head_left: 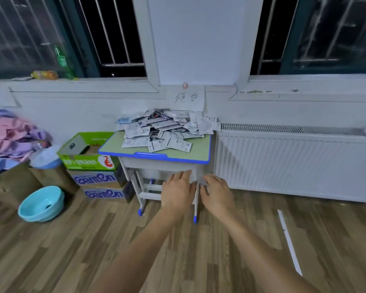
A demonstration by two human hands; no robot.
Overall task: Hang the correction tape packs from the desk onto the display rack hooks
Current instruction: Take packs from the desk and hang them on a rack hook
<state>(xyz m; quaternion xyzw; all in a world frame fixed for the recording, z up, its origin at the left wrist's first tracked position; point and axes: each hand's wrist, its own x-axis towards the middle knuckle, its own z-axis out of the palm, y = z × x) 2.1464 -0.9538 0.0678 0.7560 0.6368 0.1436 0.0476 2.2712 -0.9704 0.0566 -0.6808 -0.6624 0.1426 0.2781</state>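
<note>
A heap of several correction tape packs [167, 129] in white and grey wrappers covers the far half of a small desk [114, 148] with a green top and blue rim. Both my arms reach forward, side by side, below the desk's front edge. My left hand [178, 190] and my right hand [217, 193] show their backs, fingers relaxed and slightly bent, holding nothing. Neither hand touches the packs. No display rack is in view.
Stacked cardboard boxes [93, 163] stand left of the desk, with a turquoise basin [41, 205] on the wooden floor and a pile of cloth [11, 138] further left. A white radiator [294, 163] runs along the wall on the right. A paper sign [186, 97] hangs above the desk.
</note>
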